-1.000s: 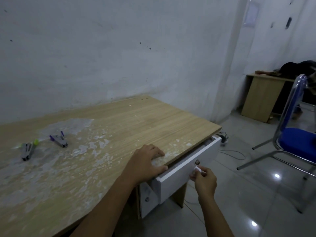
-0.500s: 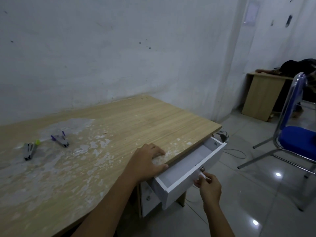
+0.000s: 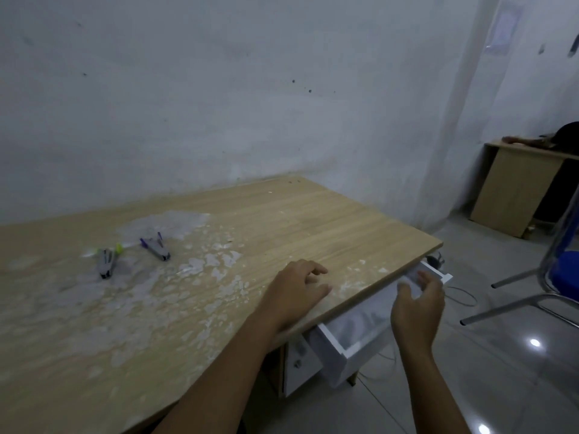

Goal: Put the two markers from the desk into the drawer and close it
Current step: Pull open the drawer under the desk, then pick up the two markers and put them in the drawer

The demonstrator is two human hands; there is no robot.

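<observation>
**Drawer pulled out, markers on the table**

Wooden table [image 3: 282, 220], top scuffed white. White drawer [image 3: 351, 343] open under its right edge. Left hand [image 3: 294, 292] flat on the table near that edge, grip empty, fingers spread. Right hand [image 3: 416, 308] over the drawer, fingers loosely apart, holding nothing. Green-tipped marker [image 3: 106, 261] and purple-tipped marker [image 3: 155, 247] lie far left, near each other, well apart from both hands.

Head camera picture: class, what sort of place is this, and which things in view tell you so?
Probably a plain office or study room: a wooden desk with a white drawer pulled open, a blue chair on a tiled floor, and a second desk by the far wall.
</observation>
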